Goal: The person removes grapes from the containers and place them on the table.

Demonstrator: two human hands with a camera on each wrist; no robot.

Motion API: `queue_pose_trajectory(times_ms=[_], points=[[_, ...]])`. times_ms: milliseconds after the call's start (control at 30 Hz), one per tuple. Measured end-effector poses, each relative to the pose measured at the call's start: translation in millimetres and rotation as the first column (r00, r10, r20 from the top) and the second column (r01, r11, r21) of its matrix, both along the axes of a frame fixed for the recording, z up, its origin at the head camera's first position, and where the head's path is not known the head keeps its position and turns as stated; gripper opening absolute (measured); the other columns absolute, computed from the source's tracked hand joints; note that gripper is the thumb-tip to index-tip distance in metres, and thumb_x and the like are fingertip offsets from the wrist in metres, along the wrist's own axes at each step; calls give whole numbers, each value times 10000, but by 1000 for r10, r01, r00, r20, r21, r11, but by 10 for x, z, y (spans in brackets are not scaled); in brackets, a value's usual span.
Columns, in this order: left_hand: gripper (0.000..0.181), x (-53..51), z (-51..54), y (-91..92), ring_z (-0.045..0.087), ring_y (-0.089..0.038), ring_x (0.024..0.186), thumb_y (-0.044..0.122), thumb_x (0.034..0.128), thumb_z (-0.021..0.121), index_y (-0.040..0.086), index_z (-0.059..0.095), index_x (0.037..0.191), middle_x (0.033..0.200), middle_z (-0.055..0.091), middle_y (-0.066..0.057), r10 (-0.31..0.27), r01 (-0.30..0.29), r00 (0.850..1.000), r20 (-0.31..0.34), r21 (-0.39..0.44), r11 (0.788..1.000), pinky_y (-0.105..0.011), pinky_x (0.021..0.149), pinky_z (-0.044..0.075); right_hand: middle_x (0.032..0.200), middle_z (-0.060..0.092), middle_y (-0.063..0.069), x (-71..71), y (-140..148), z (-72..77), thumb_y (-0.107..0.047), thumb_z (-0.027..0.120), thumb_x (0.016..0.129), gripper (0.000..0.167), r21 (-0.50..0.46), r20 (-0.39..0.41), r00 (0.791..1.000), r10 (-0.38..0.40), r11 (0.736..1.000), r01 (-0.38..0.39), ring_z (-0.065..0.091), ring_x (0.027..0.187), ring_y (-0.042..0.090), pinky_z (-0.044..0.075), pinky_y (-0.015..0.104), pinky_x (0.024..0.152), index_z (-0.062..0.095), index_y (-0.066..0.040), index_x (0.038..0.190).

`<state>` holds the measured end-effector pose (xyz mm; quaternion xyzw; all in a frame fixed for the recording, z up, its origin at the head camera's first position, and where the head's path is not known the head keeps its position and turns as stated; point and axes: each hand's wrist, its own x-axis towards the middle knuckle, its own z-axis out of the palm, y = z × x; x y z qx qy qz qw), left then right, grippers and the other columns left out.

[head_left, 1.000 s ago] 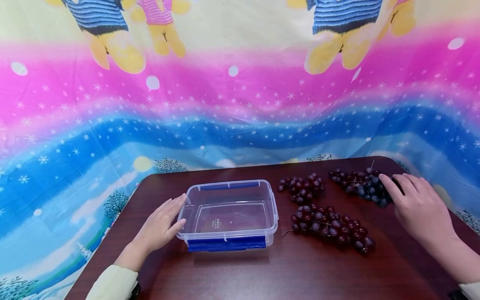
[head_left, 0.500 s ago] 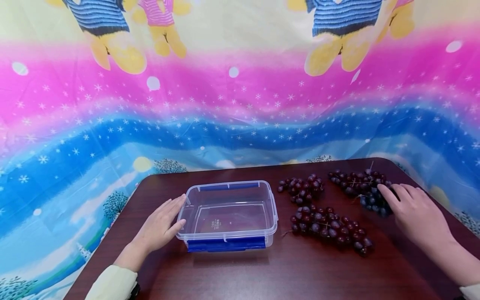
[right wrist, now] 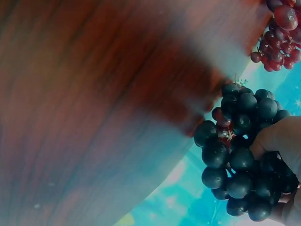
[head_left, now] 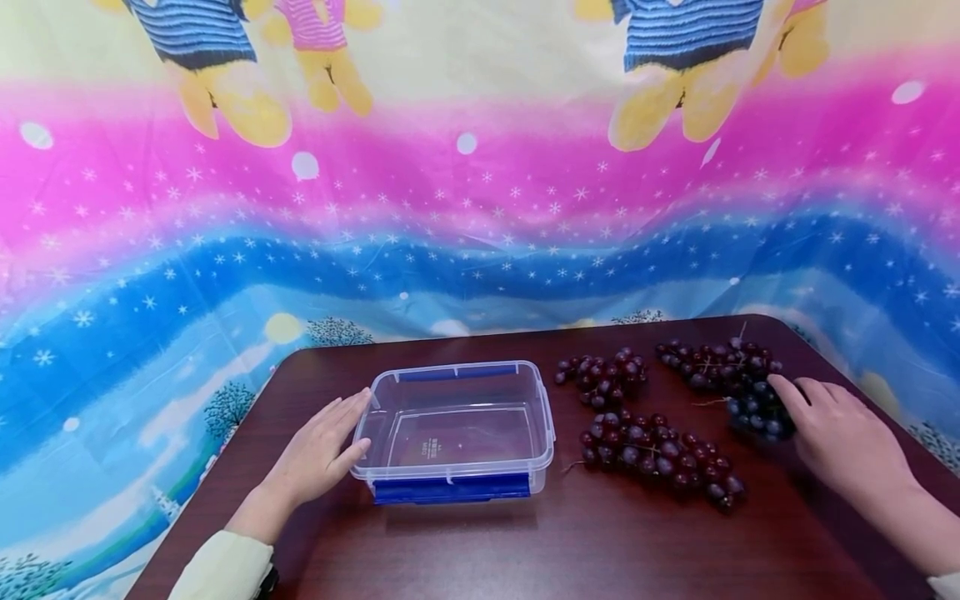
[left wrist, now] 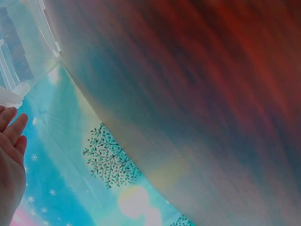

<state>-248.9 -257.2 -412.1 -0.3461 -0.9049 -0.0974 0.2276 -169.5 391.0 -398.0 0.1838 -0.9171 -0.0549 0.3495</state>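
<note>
A clear plastic food container with blue side clips stands lidless on the table, left of the middle. My left hand rests against its left wall, fingers and thumb extended. At the table's right side my right hand grips a bunch of black grapes. In the right wrist view the thumb presses into these black grapes, and fingers show beneath them. A bunch of red grapes lies just behind. Whether the black bunch touches the table is hard to tell.
Two more bunches of red grapes lie between container and right hand: a small bunch farther back and a larger bunch nearer. The dark wooden table ends at a patterned cloth backdrop.
My right hand has drawn the black grapes a little toward me, uncovering more of the red bunch behind and a thin stem. The left hand and container have stayed put.
</note>
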Motion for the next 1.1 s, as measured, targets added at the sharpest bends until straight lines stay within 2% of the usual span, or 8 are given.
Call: queue_pose_trajectory(times_ms=[200,433,600,867,1100], points=[[687,-2,-6,-6,433,-344,1321,237,854,660,-43,425,1436,1449,457,-182,0,0,1000,1,1,1000,-180,1133,12,990,542,336,18,11,1,116,634,574,696,-49,101,992,-74,996,79,536,854,498,438,609,720,470,96,1250],[683,-2,1,-7,436,-343,1319,241,858,658,-44,427,1434,1446,461,-181,-4,4,1000,-5,-1,1000,-187,1137,27,1032,536,356,21,48,-24,82,707,575,744,-49,238,960,-146,986,162,529,897,509,435,621,720,450,111,1273],[685,0,2,-12,439,-347,1315,237,856,662,-47,427,1433,1443,463,-184,-1,1,1000,-4,0,1000,-182,1135,24,1042,544,363,25,116,-57,65,746,568,753,-35,306,941,-145,986,163,533,907,514,446,621,711,451,136,1257],[693,-3,3,-5,438,-341,1319,249,854,664,-33,425,1440,1446,463,-176,6,-6,1000,-1,2,1000,-187,1135,29,1038,549,360,37,192,-86,46,787,556,789,-27,344,931,-125,989,143,543,908,515,455,618,708,435,137,1257],[689,-8,-1,-8,433,-340,1324,250,861,652,-34,418,1443,1452,457,-172,7,-7,1000,5,2,1000,-195,1139,38,1039,539,372,53,226,-90,57,796,558,800,-32,412,902,-131,987,158,545,920,529,455,626,725,417,140,1258]])
